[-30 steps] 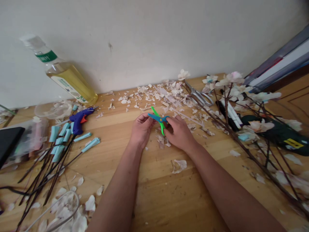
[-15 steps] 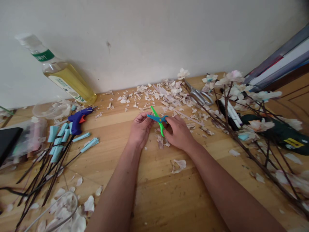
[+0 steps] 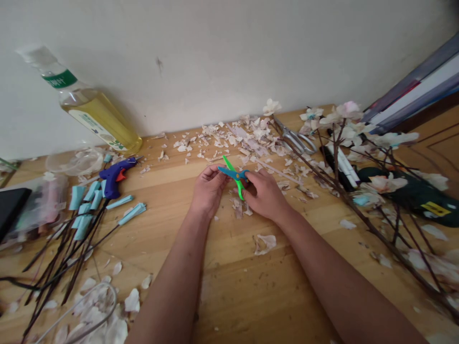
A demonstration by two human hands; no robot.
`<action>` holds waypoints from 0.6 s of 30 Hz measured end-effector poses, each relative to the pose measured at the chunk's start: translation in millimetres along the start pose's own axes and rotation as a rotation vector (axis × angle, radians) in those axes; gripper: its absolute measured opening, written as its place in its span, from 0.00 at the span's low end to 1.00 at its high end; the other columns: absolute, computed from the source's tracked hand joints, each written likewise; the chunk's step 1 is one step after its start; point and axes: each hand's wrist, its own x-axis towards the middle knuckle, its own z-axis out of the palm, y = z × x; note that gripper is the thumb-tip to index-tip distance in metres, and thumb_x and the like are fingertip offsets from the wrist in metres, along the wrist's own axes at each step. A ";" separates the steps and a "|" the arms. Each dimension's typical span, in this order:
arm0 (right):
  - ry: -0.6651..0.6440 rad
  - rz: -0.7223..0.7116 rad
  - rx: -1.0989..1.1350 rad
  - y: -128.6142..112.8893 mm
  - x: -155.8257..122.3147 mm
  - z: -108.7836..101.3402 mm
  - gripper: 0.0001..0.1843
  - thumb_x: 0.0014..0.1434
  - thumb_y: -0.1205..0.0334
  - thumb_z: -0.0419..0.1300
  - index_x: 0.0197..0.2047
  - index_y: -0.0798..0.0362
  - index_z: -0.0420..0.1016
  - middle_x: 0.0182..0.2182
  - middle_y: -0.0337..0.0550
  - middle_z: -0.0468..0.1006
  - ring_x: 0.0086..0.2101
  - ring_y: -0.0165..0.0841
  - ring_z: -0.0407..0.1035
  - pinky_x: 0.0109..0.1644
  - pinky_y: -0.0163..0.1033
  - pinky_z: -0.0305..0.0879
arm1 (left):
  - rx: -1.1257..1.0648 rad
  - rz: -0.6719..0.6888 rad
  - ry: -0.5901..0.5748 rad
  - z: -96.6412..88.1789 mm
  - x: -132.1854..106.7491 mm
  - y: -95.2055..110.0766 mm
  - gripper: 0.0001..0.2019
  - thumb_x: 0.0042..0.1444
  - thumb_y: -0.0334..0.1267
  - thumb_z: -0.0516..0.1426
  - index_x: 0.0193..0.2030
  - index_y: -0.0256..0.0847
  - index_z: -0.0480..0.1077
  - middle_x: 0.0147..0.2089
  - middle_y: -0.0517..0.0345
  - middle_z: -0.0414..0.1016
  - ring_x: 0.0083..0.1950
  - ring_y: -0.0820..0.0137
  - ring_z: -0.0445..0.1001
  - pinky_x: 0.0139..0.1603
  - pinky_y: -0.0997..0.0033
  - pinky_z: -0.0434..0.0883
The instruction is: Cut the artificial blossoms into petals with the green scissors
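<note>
Holding almost as they did half a second ago, both hands hover low over the scuffed wooden worktop (image 3: 233,282). The small blue-and-green plastic scissors (image 3: 234,176) stay between them, blades parted in a V. The right hand (image 3: 266,197) keeps its grip closed round the handles. The left hand (image 3: 208,191) curls its fingers at the blue blade's tip (whether they pinch anything, I cannot tell), above pale petal scraps (image 3: 238,208).

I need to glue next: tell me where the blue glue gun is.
In the head view, the blue glue gun lies at left, in front of the bottle of yellow liquid and beside the blue-wrapped stems, well left of the left hand.
</note>
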 end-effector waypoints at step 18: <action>-0.029 0.014 0.058 1.8 -0.2 -3.2 0.05 0.58 0.59 0.60 0.34 0.49 0.67 0.30 0.44 0.71 0.37 0.42 0.64 0.41 0.44 0.59 | 0.094 0.104 -0.030 -3.8 2.3 -4.4 0.13 0.42 0.39 0.72 0.34 0.42 0.76 0.32 0.61 0.77 0.34 0.75 0.75 0.43 0.71 0.73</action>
